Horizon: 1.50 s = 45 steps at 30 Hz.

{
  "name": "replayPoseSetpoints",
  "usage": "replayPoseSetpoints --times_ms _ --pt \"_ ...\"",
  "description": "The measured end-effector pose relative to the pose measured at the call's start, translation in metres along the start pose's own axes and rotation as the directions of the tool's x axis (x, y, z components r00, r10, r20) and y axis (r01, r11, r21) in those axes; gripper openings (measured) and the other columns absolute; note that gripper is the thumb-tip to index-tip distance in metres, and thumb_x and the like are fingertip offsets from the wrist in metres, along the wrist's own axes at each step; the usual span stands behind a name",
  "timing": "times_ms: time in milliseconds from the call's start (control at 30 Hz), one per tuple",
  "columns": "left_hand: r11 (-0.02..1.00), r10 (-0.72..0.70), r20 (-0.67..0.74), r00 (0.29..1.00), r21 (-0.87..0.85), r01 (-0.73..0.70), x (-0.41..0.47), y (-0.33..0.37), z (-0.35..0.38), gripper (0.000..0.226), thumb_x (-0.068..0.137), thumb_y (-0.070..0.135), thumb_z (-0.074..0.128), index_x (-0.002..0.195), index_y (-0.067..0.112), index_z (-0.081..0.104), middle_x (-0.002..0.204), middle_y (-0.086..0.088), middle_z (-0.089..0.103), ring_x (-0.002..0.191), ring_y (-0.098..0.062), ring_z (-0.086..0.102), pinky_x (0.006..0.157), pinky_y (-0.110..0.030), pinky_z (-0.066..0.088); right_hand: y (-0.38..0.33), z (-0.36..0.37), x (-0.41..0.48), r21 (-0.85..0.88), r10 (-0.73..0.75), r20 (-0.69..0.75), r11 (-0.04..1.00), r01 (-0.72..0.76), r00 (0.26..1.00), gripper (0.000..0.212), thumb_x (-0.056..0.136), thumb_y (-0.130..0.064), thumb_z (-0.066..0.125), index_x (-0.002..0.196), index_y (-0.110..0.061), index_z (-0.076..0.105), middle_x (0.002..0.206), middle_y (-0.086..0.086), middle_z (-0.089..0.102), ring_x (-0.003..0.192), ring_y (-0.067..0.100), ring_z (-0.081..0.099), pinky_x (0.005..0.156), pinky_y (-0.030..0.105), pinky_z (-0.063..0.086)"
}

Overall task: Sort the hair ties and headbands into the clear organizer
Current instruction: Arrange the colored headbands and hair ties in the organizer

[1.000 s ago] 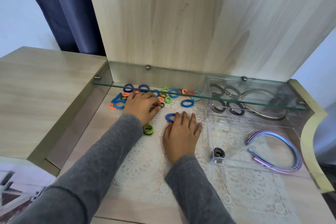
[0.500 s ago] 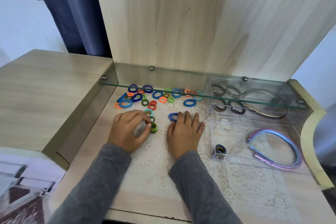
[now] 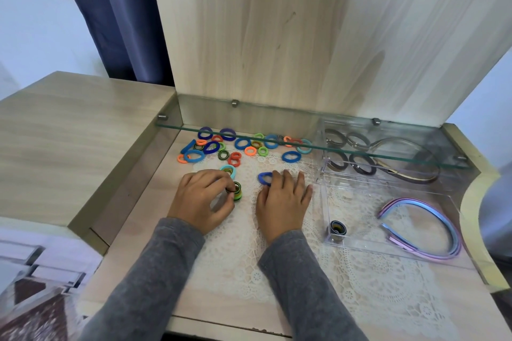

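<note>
Your left grip pinches a small stack of hair ties on the worktop, left of the clear organizer; your right grip lies flat, holding nothing. They look light, soft, springy: squeeze the stack's sides.

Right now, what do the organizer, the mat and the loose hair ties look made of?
Organizer: probably clear acrylic or hard plastic, glossy; the mat shows through its walls. Mat: white lace, likely cotton or synthetic; openwork pattern, matte. Loose hair ties: likely fabric-covered elastic; soft, matte, some squashed out of round.
</note>
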<state>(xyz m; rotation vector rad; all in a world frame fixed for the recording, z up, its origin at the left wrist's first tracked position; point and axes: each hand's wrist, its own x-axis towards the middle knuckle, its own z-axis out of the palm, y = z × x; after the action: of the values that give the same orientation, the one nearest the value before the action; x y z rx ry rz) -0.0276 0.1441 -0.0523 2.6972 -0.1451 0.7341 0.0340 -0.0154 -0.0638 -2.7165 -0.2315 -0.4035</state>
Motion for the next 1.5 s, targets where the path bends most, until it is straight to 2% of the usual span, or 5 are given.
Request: replayPoseSetpoints --times_ms 500,700,833,1033,1500 --pt "1.000 -0.025 0.047 0.999 0.010 0.025 0.002 0.007 -0.006 0.030 0.078 0.036 0.048 0.100 0.025 0.065 0.106 0.010 0.065 0.103 -0.013 0.059 0.088 -0.033 0.039 0.000 0.000 0.000 0.032 -0.014 -0.008 0.999 0.015 1.000 0.045 0.085 -0.024 0.057 0.128 -0.008 0.052 0.137 0.017 0.049 0.135 0.041 0.030 0.109 0.058 0.019" --pt "0.983 -0.184 -0.011 0.983 -0.018 0.183 0.005 0.005 -0.004 0.045 0.082 0.032 0.037 0.116 0.019 0.061 0.119 0.002 0.064 0.112 -0.018 0.056 0.098 -0.036 0.039 -0.001 -0.005 -0.002 0.107 -0.105 0.039 0.989 0.100 0.994 0.046 0.088 -0.021 0.050 0.132 -0.011 0.047 0.141 0.014 0.042 0.139 0.037 0.022 0.114 0.052 0.015" --pt "0.941 -0.323 0.046 0.945 0.119 0.316 0.009 0.002 0.002 0.052 0.087 0.027 0.032 0.133 0.017 0.052 0.143 -0.003 0.048 0.134 -0.022 0.041 0.111 -0.041 0.031 -0.003 -0.014 -0.005 0.255 -0.248 -0.067 0.932 0.257 0.966 0.045 0.083 -0.023 0.044 0.126 -0.018 0.054 0.136 0.011 0.047 0.135 0.033 0.028 0.110 0.051 0.028" --pt "0.864 -0.485 0.245 0.840 0.283 0.416 0.012 -0.003 0.011 0.055 0.100 0.033 0.027 0.153 0.028 0.011 0.161 0.007 0.002 0.148 -0.017 0.000 0.119 -0.040 0.005 -0.002 -0.018 -0.007 0.360 -0.452 0.007 0.833 0.419 0.892 0.040 0.078 -0.023 0.042 0.113 -0.034 0.059 0.142 0.005 0.040 0.138 0.030 0.021 0.114 0.045 0.020" --pt "0.860 -0.499 0.283 0.819 0.278 0.428 0.012 -0.003 0.012 0.054 0.102 0.033 0.021 0.153 0.029 0.005 0.160 0.009 -0.004 0.148 -0.015 -0.003 0.119 -0.039 0.002 -0.004 -0.020 -0.010 0.301 -0.466 0.111 0.857 0.417 0.878 0.028 0.075 -0.027 0.056 0.102 -0.031 0.064 0.142 0.005 0.039 0.134 0.026 0.017 0.113 0.051 0.016"
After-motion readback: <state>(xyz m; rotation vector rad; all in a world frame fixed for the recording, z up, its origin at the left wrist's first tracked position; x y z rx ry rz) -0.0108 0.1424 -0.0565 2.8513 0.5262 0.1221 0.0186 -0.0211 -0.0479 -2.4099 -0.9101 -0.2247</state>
